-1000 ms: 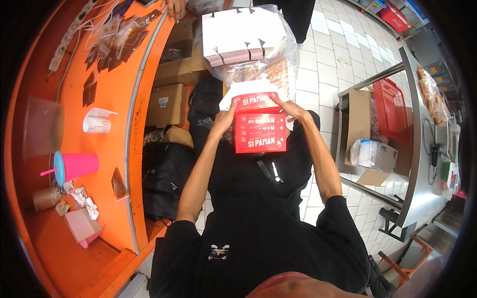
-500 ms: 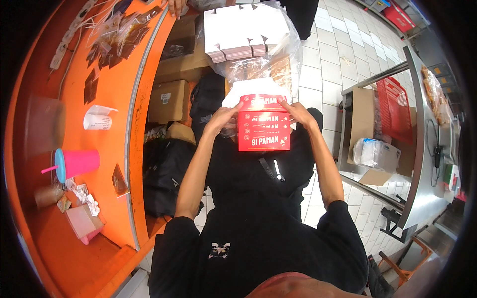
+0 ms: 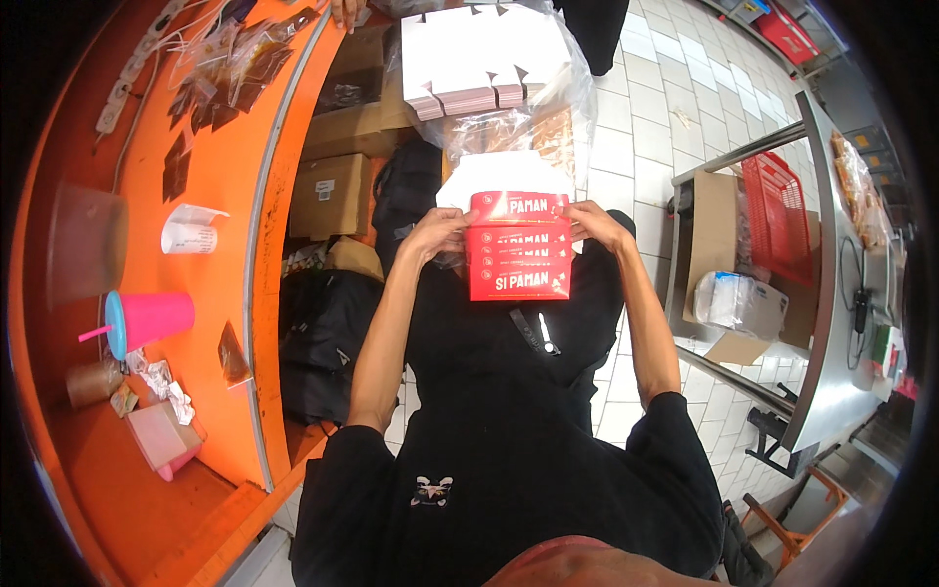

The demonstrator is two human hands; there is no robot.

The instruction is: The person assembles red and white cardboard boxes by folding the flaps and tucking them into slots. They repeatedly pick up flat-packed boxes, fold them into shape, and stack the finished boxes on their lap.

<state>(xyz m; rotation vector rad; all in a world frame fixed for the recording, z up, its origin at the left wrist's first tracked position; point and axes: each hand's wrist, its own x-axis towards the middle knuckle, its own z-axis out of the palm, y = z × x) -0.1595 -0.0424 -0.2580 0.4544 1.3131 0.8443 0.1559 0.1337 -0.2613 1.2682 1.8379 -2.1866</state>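
I hold a red flat cardboard box [image 3: 518,249] with white lettering over my lap. My left hand [image 3: 437,233] grips its left edge and my right hand [image 3: 594,221] grips its right edge. The box's upper flaps are bent over in several bands, with a white inner side showing at the top. Just beyond it sits a clear plastic bag [image 3: 509,127] with a stack of white flat box blanks [image 3: 479,59] on top. I sit in black clothes on a tiled floor.
An orange curved counter [image 3: 210,323] runs along my left, bearing a pink cup with a straw [image 3: 147,318], a clear cup [image 3: 191,235] and small packets. Brown cartons [image 3: 328,191] and a black bag [image 3: 323,333] lie under it. A steel table [image 3: 831,323] with a red basket [image 3: 778,220] stands right.
The red box has been folded further: its flaps have come over at the top and it sits slightly lower on my lap. Both hands stay on its sides.
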